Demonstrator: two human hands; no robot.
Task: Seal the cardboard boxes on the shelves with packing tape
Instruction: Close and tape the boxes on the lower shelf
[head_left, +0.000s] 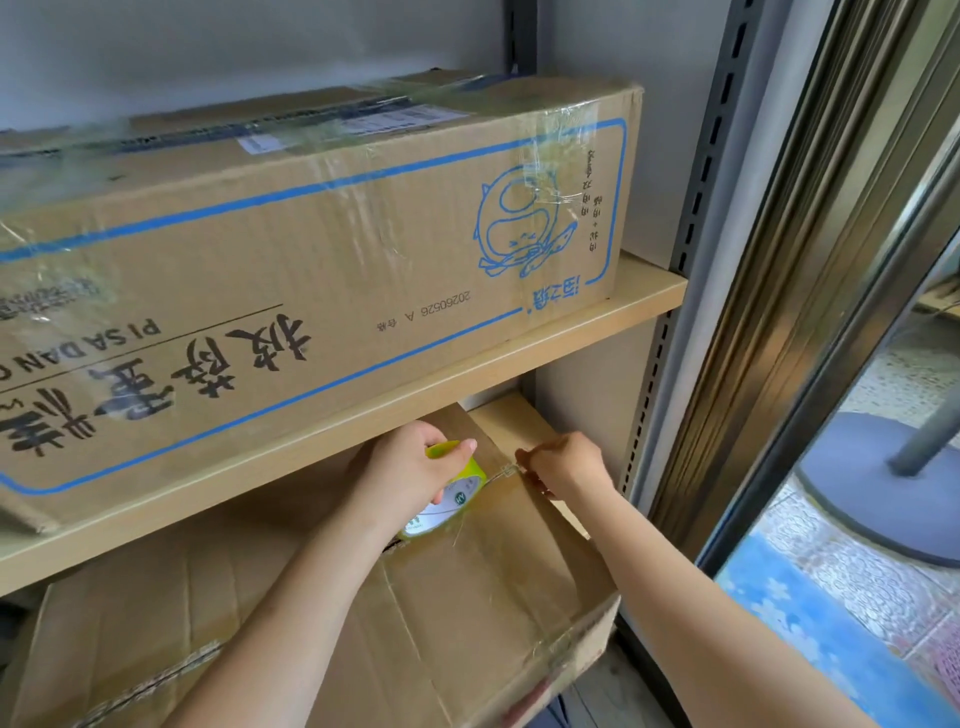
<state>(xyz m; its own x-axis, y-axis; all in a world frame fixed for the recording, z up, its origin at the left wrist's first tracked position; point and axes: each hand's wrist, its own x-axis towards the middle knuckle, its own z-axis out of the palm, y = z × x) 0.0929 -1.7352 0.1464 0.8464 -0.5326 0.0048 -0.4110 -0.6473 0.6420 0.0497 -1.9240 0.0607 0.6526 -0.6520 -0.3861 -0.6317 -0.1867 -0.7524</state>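
Above the wooden shelf board (363, 441), the printed box (311, 249) already carries clear tape over its top and down its front, so it looks sealed. Below that board sits the plain box (467, 597), where work is under way: the left hand (410, 467) grips the green tape roll (447, 499) over the flap seam, while the right hand (566, 465) pinches the tape's free end (506, 470) with closed fingertips, the short strip stretched between them. The seam toward the box's near edge shows some shiny tape, though glare makes its extent hard to judge; the far part seems unfinished.
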